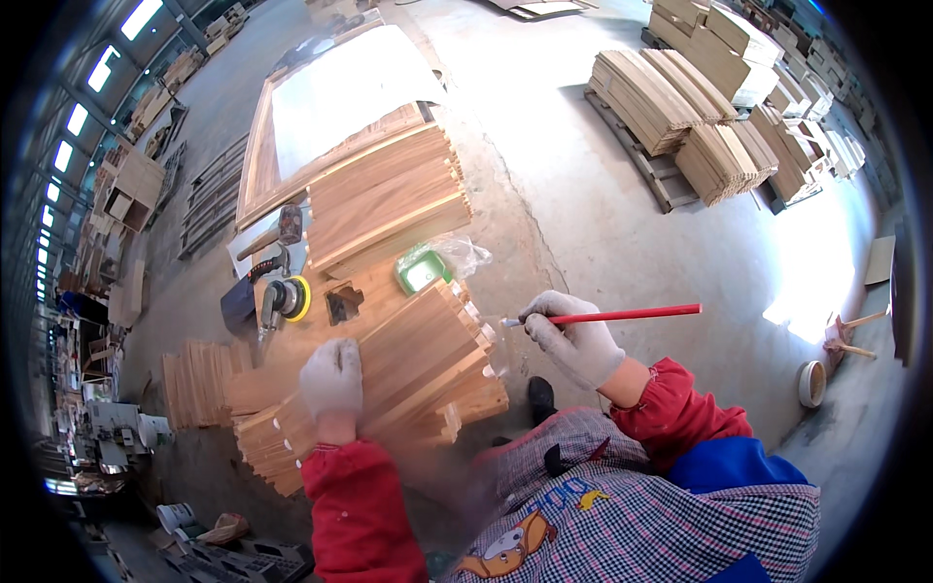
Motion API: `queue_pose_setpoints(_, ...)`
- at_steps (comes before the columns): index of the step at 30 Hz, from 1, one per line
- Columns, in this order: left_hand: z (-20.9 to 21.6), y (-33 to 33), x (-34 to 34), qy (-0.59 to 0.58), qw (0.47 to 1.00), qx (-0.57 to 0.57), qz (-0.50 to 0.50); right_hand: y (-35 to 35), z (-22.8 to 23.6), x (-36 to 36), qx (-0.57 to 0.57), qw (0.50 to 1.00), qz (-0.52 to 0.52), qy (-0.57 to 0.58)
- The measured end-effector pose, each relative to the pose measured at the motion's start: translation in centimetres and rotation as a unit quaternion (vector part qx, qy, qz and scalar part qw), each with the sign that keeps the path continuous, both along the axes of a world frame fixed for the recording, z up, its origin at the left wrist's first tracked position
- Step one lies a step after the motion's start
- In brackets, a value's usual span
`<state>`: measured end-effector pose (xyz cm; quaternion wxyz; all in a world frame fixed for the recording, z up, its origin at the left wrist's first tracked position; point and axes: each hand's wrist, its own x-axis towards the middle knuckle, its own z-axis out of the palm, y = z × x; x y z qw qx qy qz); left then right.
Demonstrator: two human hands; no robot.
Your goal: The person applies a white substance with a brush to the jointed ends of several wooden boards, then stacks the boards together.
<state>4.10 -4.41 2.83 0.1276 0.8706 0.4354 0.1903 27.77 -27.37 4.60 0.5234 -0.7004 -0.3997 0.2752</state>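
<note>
White gloves cover both of my hands. My left hand (332,379) is closed at the left part of a stack of wooden boards (418,355), its fingers curled on a board. To the right of the stack, my right hand (573,340) grips a slim brush with a red handle (646,313). The brush's pale tip points left, close to the boards' notched ends; whether it touches them I cannot tell. Whitish patches show on some of these ends. Just beyond the stack sits a green tub (421,267) with white stuff inside, beside crumpled clear plastic (465,255).
Farther along the worktable lie another board stack (389,199), a sander with a yellow-rimmed pad (290,299) and a hammer (289,223). More boards (199,384) stand at the left. Pallets of stacked wood (671,107) occupy the floor at the far right. A bucket (812,384) stands at right.
</note>
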Motion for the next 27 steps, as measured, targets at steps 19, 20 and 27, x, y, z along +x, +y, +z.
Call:
queue_pose_setpoints(19, 4.9, -3.9, 0.4, 0.24, 0.935, 0.038, -0.258, 1.4, -1.4, 2.5, 0.13, 0.956, -0.006, 0.263)
queue_pose_setpoints(20, 5.0, -3.9, 0.9, 0.229, 0.937, 0.037, -0.259, 1.6, -1.1, 2.7, 0.133, 0.955, -0.013, 0.265)
queue_pose_setpoints(27, 4.9, -3.1, 4.1, 0.241, 0.929, 0.038, -0.278, 3.4, -0.6, 4.9, 0.142, 0.988, 0.052, -0.001)
